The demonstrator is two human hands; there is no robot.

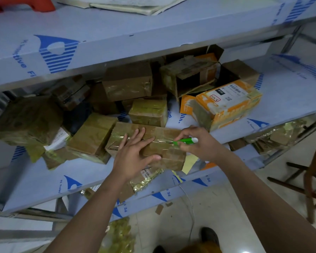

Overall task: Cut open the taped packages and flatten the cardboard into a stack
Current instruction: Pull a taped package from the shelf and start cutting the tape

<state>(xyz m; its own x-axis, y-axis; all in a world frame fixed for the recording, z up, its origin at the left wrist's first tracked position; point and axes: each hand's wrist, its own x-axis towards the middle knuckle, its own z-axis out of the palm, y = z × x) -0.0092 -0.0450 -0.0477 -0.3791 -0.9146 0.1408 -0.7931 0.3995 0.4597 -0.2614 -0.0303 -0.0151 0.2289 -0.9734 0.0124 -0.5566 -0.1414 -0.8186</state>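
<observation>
Metal shelving unit fills most of view, shelves wrapped in pale blue-white protective film printed with blue logos. Grey metal upright post at right rear. Floor of pale glossy tiles below, small bright reflection near bottom edge. Dark brown wooden chair frame stands at right, beside shelf corner. Thin white cable trails across tiles. Small brown cardboard scraps lie on floor near shelf edge.
</observation>
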